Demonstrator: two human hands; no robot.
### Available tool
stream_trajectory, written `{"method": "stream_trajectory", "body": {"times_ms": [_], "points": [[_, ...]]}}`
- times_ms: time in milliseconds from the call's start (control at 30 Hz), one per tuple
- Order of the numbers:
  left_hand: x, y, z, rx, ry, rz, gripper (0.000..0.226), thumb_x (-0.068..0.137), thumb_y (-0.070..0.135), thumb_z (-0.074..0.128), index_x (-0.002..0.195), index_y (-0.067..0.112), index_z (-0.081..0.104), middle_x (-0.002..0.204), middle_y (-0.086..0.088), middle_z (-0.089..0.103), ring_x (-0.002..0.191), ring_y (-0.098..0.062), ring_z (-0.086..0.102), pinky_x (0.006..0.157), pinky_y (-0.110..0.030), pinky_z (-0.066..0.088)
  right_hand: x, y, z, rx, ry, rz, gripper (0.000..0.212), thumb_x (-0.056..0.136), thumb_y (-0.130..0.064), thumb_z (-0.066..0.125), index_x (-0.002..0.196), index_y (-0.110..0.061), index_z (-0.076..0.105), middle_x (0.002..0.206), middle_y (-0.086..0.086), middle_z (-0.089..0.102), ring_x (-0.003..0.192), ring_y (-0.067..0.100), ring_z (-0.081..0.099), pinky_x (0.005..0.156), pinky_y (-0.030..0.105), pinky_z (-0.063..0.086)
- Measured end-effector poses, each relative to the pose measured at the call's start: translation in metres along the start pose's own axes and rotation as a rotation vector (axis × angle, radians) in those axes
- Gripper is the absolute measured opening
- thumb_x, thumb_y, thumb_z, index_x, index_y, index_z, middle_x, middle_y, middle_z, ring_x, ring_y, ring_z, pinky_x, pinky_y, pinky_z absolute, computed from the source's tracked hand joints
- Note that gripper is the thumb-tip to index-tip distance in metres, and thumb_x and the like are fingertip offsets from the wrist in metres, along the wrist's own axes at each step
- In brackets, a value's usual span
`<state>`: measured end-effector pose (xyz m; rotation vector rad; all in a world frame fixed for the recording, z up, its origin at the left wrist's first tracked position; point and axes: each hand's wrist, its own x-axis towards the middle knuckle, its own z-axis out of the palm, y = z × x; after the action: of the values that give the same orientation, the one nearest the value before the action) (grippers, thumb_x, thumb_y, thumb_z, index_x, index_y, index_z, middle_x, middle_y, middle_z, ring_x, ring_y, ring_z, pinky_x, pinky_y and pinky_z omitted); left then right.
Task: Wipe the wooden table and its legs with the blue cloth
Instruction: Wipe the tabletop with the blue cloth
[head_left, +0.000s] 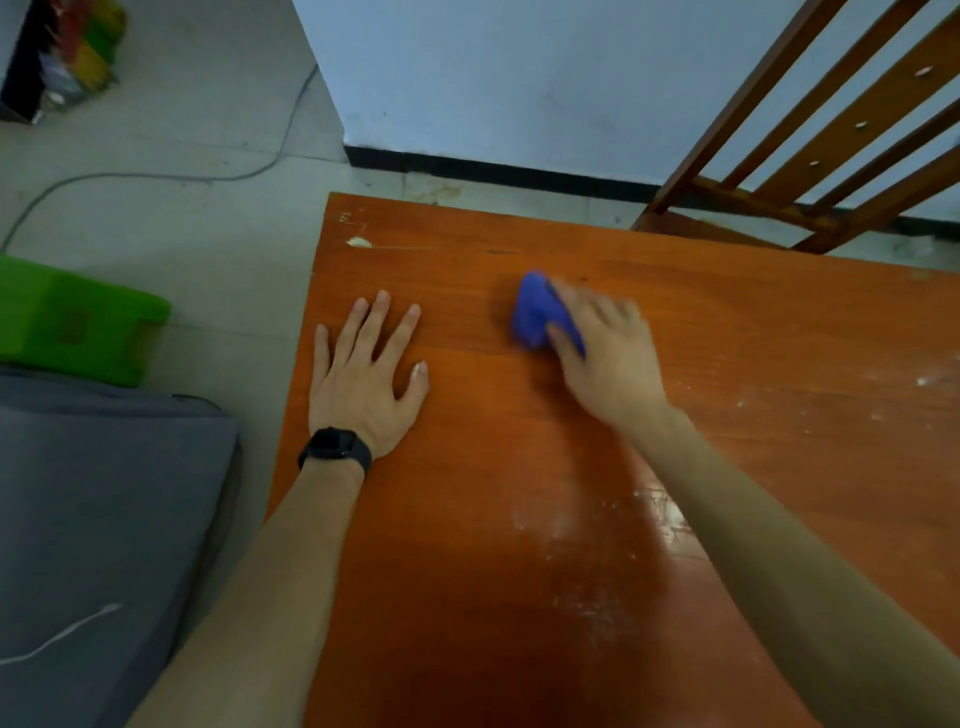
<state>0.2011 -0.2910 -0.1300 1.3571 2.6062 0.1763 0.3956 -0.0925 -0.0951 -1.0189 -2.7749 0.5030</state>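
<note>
Because the blue cloth (540, 312) is bunched into a soft wad, it will likely handle as light and limp, squashing flat under pressure and sliding easily over the glossy wooden counter (467, 571). I judge it best held by the bulk of the wad, palm on top, so no corner trails. It lies on the counter near 12 o'clock of centre, gripped by the right hand (610, 364), and pokes out at that hand's 10 o'clock. The left hand (363, 387) rests flat with its fingers spread, well apart at the cloth's 9 o'clock, holding nothing. Whitish smears (597, 525) show toward the cloth's 6 o'clock.
</note>
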Motion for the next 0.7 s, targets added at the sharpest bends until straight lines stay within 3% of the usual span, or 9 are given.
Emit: {"method": "stream_trajectory", "body": {"times_ms": [67, 133, 233, 367, 400, 467, 600, 667, 700], "points": [[-0.001, 0.0, 0.001, -0.003, 0.017, 0.003, 0.062, 0.097, 0.056, 0.028, 0.155, 0.038, 0.019, 0.165, 0.003, 0.013, 0.152, -0.02, 0.008, 0.122, -0.054, 0.005, 0.03, 0.009, 0.0, -0.024, 0.084, 0.178, 0.054, 0.1, -0.044, 0.043, 0.15, -0.027, 0.034, 0.141, 0.0, 0.052, 0.117, 0.027, 0.047, 0.092, 0.038, 0.04], [-0.001, 0.0, 0.002, -0.009, 0.02, 0.006, 0.062, 0.097, 0.056, 0.028, 0.155, 0.038, 0.021, 0.165, 0.003, 0.015, 0.152, -0.02, 0.009, 0.121, -0.054, 0.005, 0.011, -0.004, 0.012, -0.085, 0.111, 0.151, 0.055, 0.098, -0.047, 0.044, 0.149, -0.028, 0.038, 0.139, -0.001, 0.053, 0.113, 0.026, 0.046, 0.087, 0.037, 0.04], [-0.001, 0.0, 0.001, 0.006, 0.002, 0.007, 0.063, 0.097, 0.056, 0.027, 0.156, 0.036, 0.02, 0.165, 0.001, 0.014, 0.152, -0.021, 0.008, 0.121, -0.055, 0.006, -0.082, -0.046, 0.033, -0.035, 0.068, -0.078, 0.052, 0.096, -0.041, 0.052, 0.145, -0.024, 0.048, 0.134, 0.0, 0.057, 0.1, 0.026, 0.048, 0.077, 0.041, 0.045], [-0.01, 0.005, -0.001, -0.02, 0.003, -0.003, 0.061, 0.098, 0.051, 0.026, 0.155, 0.031, 0.024, 0.164, -0.003, 0.018, 0.151, -0.024, 0.013, 0.121, -0.055, 0.011, -0.176, -0.081, 0.034, 0.16, -0.282, -0.435, 0.049, 0.097, -0.036, 0.051, 0.145, -0.027, 0.045, 0.138, -0.007, 0.054, 0.096, 0.021, 0.052, 0.081, 0.04, 0.05], [-0.019, 0.007, -0.001, -0.035, -0.001, -0.016, 0.061, 0.099, 0.05, 0.025, 0.156, 0.029, 0.024, 0.164, -0.004, 0.018, 0.151, -0.024, 0.013, 0.121, -0.056, 0.012, -0.171, -0.079, 0.026, 0.208, -0.319, -0.424, 0.049, 0.098, -0.038, 0.048, 0.146, -0.029, 0.043, 0.139, -0.008, 0.054, 0.101, 0.02, 0.054, 0.088, 0.039, 0.05], [-0.053, 0.012, 0.004, -0.051, -0.04, -0.02, 0.063, 0.099, 0.05, 0.023, 0.157, 0.026, 0.019, 0.164, -0.004, 0.014, 0.152, -0.022, 0.01, 0.122, -0.054, 0.01, -0.137, -0.064, 0.014, 0.194, -0.197, -0.316, 0.049, 0.099, -0.039, 0.047, 0.146, -0.027, 0.043, 0.138, -0.004, 0.057, 0.11, 0.022, 0.058, 0.097, 0.042, 0.047], [-0.15, 0.004, 0.013, -0.031, -0.117, 0.039, 0.062, 0.101, 0.05, 0.02, 0.158, 0.029, 0.011, 0.165, 0.001, 0.007, 0.153, -0.018, 0.003, 0.122, -0.051, 0.008, -0.069, -0.01, -0.001, -0.007, 0.105, 0.165, 0.047, 0.099, -0.041, 0.048, 0.143, -0.024, 0.048, 0.135, -0.001, 0.059, 0.105, 0.031, 0.058, 0.089, 0.043, 0.047], [-0.181, -0.008, 0.015, -0.025, -0.147, 0.071, 0.06, 0.101, 0.047, 0.02, 0.158, 0.03, 0.013, 0.165, 0.002, 0.009, 0.153, -0.017, 0.003, 0.122, -0.053, 0.009, -0.096, -0.017, 0.012, -0.045, 0.139, 0.253, 0.047, 0.098, -0.04, 0.05, 0.141, -0.024, 0.051, 0.134, 0.0, 0.058, 0.1, 0.032, 0.056, 0.083, 0.039, 0.044], [-0.187, -0.014, 0.014, -0.032, -0.155, 0.077, 0.059, 0.1, 0.047, 0.021, 0.157, 0.031, 0.015, 0.165, 0.003, 0.01, 0.153, -0.016, 0.003, 0.122, -0.053, 0.01, -0.124, -0.033, 0.019, -0.039, 0.134, 0.208, 0.046, 0.097, -0.039, 0.052, 0.14, -0.023, 0.053, 0.132, 0.001, 0.059, 0.096, 0.032, 0.056, 0.08, 0.039, 0.043]]}}
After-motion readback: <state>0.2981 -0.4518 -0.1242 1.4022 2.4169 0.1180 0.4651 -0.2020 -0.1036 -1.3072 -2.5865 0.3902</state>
